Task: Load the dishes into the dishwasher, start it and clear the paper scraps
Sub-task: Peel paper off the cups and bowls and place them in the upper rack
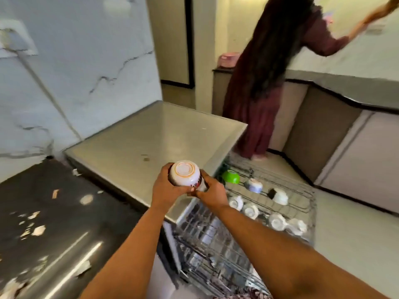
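I am holding the upturned ceramic bowl point(184, 175) over the table edge, at nine o'clock from the dishwasher's upper rack point(299, 190), my left hand point(164, 189) and right hand point(212, 190) curling fingers point(204, 176) round its sides, which are probably slick and breakable.

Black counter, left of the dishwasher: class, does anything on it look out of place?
Yes. Torn pale paper scraps lie scattered over the counter, some near its edge by the dishwasher. They look like litter on a work surface. Not yet cleared: the left hand and right hand grip a bowl.
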